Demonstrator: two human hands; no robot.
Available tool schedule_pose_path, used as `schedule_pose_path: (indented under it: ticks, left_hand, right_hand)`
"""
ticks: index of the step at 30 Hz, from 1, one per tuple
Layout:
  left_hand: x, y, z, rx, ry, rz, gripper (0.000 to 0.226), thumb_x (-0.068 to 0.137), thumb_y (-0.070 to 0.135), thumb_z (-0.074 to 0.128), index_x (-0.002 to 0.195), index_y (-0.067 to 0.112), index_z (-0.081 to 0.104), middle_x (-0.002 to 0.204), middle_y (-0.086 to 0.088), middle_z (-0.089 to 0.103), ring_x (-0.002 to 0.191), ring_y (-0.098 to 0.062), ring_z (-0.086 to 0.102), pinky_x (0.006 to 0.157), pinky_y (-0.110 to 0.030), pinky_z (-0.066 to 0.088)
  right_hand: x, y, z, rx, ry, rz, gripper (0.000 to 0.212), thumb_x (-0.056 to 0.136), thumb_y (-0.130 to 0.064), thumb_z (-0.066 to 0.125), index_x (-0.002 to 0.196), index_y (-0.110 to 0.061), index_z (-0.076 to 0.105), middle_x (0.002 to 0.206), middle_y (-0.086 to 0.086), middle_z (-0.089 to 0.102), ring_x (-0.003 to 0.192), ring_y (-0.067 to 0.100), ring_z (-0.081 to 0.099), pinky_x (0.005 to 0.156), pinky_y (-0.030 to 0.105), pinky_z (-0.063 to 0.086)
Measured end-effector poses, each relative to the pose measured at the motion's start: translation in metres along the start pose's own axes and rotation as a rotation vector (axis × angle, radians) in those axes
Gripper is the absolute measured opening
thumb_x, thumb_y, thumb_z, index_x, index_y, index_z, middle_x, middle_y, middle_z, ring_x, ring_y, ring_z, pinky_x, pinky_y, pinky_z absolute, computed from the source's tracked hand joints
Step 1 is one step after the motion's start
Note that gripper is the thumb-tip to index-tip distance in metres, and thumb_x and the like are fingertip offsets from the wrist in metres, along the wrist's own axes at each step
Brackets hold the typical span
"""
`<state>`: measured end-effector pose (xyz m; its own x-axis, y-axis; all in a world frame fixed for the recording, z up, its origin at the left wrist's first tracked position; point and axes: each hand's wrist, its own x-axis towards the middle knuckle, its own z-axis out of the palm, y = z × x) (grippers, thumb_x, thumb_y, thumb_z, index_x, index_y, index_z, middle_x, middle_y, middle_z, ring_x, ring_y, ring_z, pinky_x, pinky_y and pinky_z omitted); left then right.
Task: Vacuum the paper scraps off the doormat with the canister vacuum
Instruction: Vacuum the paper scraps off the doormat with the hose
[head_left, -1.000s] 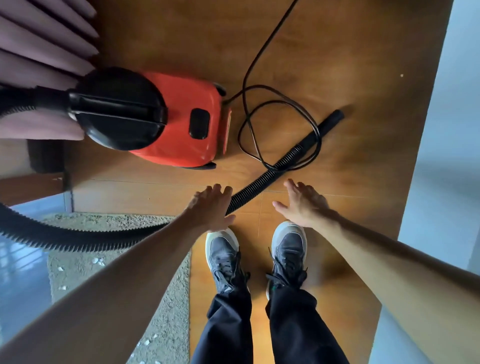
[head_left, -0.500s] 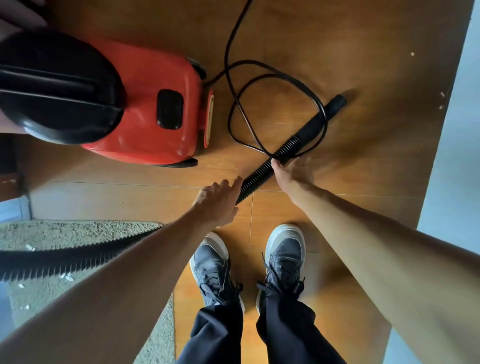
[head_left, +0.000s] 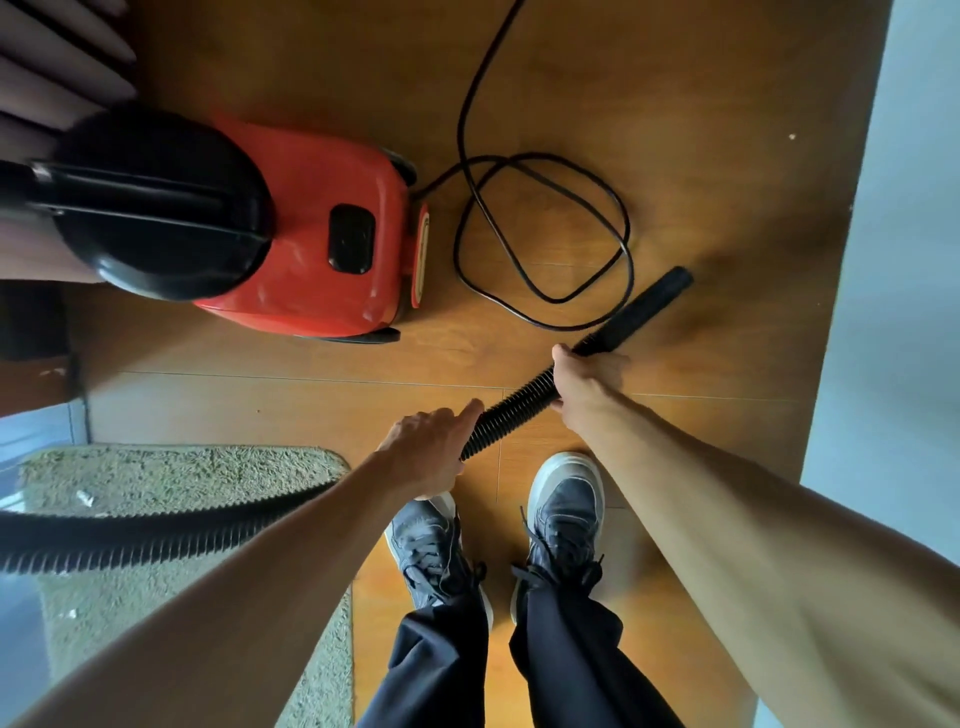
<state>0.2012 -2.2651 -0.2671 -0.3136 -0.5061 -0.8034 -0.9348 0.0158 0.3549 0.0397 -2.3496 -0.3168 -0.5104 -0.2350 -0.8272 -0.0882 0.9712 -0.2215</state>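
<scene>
**Head view.** The step in hand, as we judge it, is taking up the hose end so the nozzle can be brought to the mat.

The right hand (head_left: 587, 379) is clamped round the ribbed hose (head_left: 514, 405), just where it meets the rigid black nozzle (head_left: 644, 306). The left hand (head_left: 431, 452) lies lower on the same hose. Its fingers (head_left: 470, 413) are fairly straight and touch the ribs; we see no curl round the hose.

The nozzle points away to the person's right front, low over the wooden floor (head_left: 727, 156). The loop of the power cord (head_left: 545, 228) runs close by the joint of nozzle and hose. We cannot tell whether it passes over or under.

Recommendations:
- Lift the nozzle clear of the cord loop before swinging it, or the cord may drag along with it.
- Keep the right hand at the joint, where the hose is stiffest.
- Let the left hand steady the slack of the hose.

The doormat (head_left: 182, 467) lies on the floor to the person's left, with its near corner just beside the left shoe. The hose crosses over it. The paper scraps (head_left: 84, 498) sit toward the mat's left part, well apart from both hands and from the nozzle. The red canister vacuum (head_left: 311, 249) stands beyond the mat's far edge, between the mat and the cord loop.
</scene>
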Motion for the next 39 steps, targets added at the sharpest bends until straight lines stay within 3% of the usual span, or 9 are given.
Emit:
schedule_pose_path:
  ticks: [4, 8, 13, 16, 19, 28, 30, 34, 39]
  left_hand:
    - [-0.04, 0.021, -0.008, -0.037, -0.058, 0.003, 0.066, 0.093, 0.021, 0.065, 0.145, 0.017, 0.026, 0.109, -0.012, 0.061, 0.095, -0.028, 0.065, 0.074, -0.036, 0.052]
    - [-0.084, 0.048, -0.018, -0.086, -0.053, -0.022, 0.07, 0.094, 0.021, 0.063, 0.149, 0.018, 0.021, 0.115, -0.012, 0.061, 0.103, -0.028, 0.061, 0.08, -0.037, 0.051]
    - [-0.139, 0.076, -0.049, -0.141, -0.03, -0.066, 0.074, 0.1, 0.033, 0.052, 0.156, 0.018, 0.007, 0.141, -0.015, 0.047, 0.125, -0.031, 0.051, 0.102, -0.042, 0.045]
    - [-0.163, 0.09, -0.075, -0.151, 0.015, -0.122, 0.073, 0.101, 0.049, 0.043, 0.157, 0.022, 0.004, 0.148, -0.014, 0.041, 0.13, -0.031, 0.046, 0.103, -0.042, 0.04]
    - [-0.182, 0.106, -0.106, -0.098, 0.176, -0.211, 0.07, 0.1, 0.057, 0.037, 0.155, 0.021, 0.014, 0.142, -0.011, 0.047, 0.122, -0.029, 0.051, 0.089, -0.038, 0.045]
    - [-0.221, 0.135, -0.147, -0.272, 0.542, -0.501, 0.058, 0.098, 0.058, 0.034, 0.141, 0.018, 0.03, 0.124, -0.008, 0.051, 0.114, -0.027, 0.05, 0.081, -0.037, 0.048]
    - [-0.229, 0.131, -0.149, -0.364, 0.612, -0.51, 0.058, 0.097, 0.058, 0.037, 0.14, 0.019, 0.031, 0.119, -0.007, 0.055, 0.11, -0.028, 0.055, 0.078, -0.038, 0.048]
    - [-0.242, 0.115, -0.146, -0.566, 0.771, -0.415, 0.052, 0.094, 0.052, 0.05, 0.132, 0.022, 0.034, 0.101, -0.007, 0.064, 0.091, -0.033, 0.065, 0.068, -0.039, 0.047]
    - [-0.259, 0.095, -0.136, -0.843, 0.906, -0.241, 0.034, 0.089, 0.04, 0.063, 0.11, 0.027, 0.039, 0.07, -0.001, 0.061, 0.067, -0.032, 0.061, 0.055, -0.032, 0.031]
  right_hand:
    - [-0.046, 0.003, -0.039, -0.003, 0.05, 0.029, 0.058, 0.086, -0.024, 0.072, 0.125, -0.007, 0.033, 0.115, 0.02, 0.058, 0.102, 0.039, 0.062, 0.085, 0.049, 0.058]
    - [-0.093, -0.002, -0.073, -0.027, 0.051, -0.035, 0.051, 0.086, -0.024, 0.067, 0.123, -0.01, 0.034, 0.107, 0.017, 0.062, 0.091, 0.035, 0.064, 0.084, 0.046, 0.058]
    - [-0.155, -0.023, -0.112, -0.112, -0.035, -0.349, 0.043, 0.09, -0.015, 0.065, 0.123, -0.014, 0.037, 0.104, 0.012, 0.063, 0.072, 0.012, 0.057, 0.07, 0.031, 0.051]
    - [-0.191, -0.046, -0.129, -0.18, -0.093, -0.549, 0.043, 0.092, -0.017, 0.065, 0.126, -0.01, 0.038, 0.093, 0.006, 0.058, 0.078, 0.015, 0.057, 0.084, 0.04, 0.055]
    - [-0.221, -0.072, -0.14, -0.157, -0.16, -0.704, 0.041, 0.091, -0.022, 0.068, 0.12, -0.014, 0.04, 0.091, -0.01, 0.06, 0.09, 0.023, 0.067, 0.087, 0.045, 0.056]
    - [-0.298, -0.125, -0.157, -0.244, -0.334, -1.069, 0.06, 0.077, -0.053, 0.066, 0.125, -0.034, 0.037, 0.114, 0.004, 0.061, 0.106, 0.023, 0.061, 0.089, 0.049, 0.054]
    - [-0.314, -0.133, -0.157, -0.279, -0.398, -1.139, 0.059, 0.08, -0.044, 0.07, 0.128, -0.033, 0.038, 0.116, 0.004, 0.06, 0.109, 0.023, 0.059, 0.09, 0.045, 0.054]
    - [-0.342, -0.149, -0.152, -0.31, -0.65, -1.214, 0.058, 0.085, -0.001, 0.068, 0.131, -0.022, 0.039, 0.11, 0.005, 0.065, 0.096, 0.006, 0.063, 0.076, 0.017, 0.053]
    - [-0.367, -0.158, -0.128, -0.473, -0.806, -1.279, 0.072, 0.081, 0.001, 0.067, 0.136, -0.036, 0.038, 0.114, 0.001, 0.065, 0.103, 0.017, 0.066, 0.09, 0.043, 0.056]
